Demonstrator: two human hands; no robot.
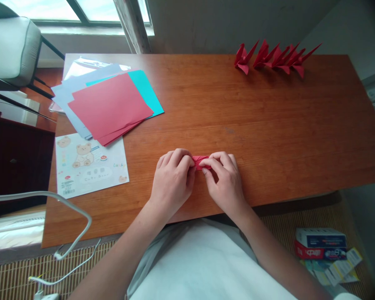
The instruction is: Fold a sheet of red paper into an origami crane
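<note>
Near the front edge of the wooden table (187, 125), a small folded piece of red paper (200, 161) lies between my two hands. My left hand (175, 177) pinches its left end, with the fingers curled over it and partly hiding it. At the right end, my right hand (223, 175) grips the paper between thumb and index finger. Creases and layered flaps show on the short stretch left uncovered. Several red origami cranes (279, 58) stand in a row at the table's far right edge.
Red sheets (112, 104) overlap a turquoise sheet (148, 93) and pale blue paper (69, 104) at the left. Below them lies a white bear-printed sheet (92, 166). A white cable (78, 210) loops over the near left corner. Boxes (320, 243) sit below the table, right.
</note>
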